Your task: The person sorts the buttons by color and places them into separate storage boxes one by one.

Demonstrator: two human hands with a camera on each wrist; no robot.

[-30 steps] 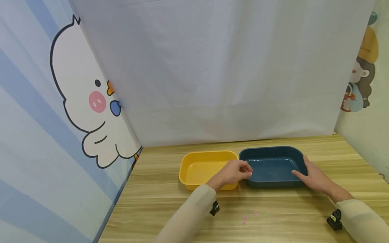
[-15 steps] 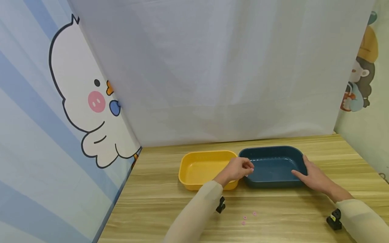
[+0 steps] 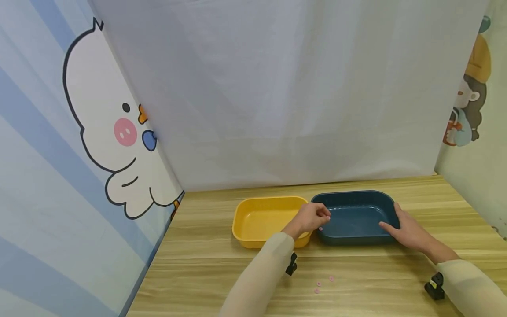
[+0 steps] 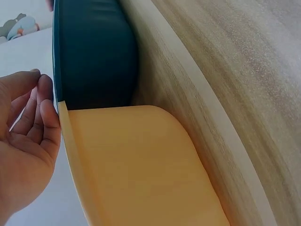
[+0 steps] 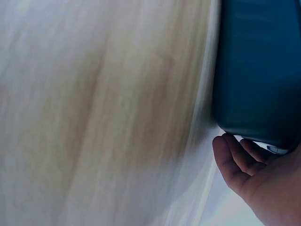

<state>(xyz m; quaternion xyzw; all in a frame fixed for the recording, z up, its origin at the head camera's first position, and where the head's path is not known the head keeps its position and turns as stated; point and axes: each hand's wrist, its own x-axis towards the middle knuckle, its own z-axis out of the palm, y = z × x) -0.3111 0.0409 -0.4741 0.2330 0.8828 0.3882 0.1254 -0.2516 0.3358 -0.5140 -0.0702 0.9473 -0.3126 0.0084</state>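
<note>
My left hand (image 3: pixel 310 218) is over the front left corner of the blue tray (image 3: pixel 356 240), its fingers curled. In the left wrist view its thumb and index fingertips (image 4: pixel 44 81) meet, and I see nothing between them. A tiny pink ring (image 3: pixel 320 228) shows just below the fingers at that corner; whether it lies on the rim or inside I cannot tell. My right hand (image 3: pixel 409 230) grips the tray's right end, thumb over the rim. The right wrist view shows its curled fingers (image 5: pixel 230 157) against the outer wall.
A yellow tray (image 3: pixel 247 243) stands against the blue tray's left side, partly behind my left forearm. On the wooden table (image 3: pixel 198 273), three pink rings (image 3: pixel 318 284) lie in front of the trays. A white curtain (image 3: pixel 277 110) hangs behind.
My left hand has shifted slightly up and away from me over the tray corner. A pink ring now shows apart from its fingers. My right hand and both trays keep their places.
</note>
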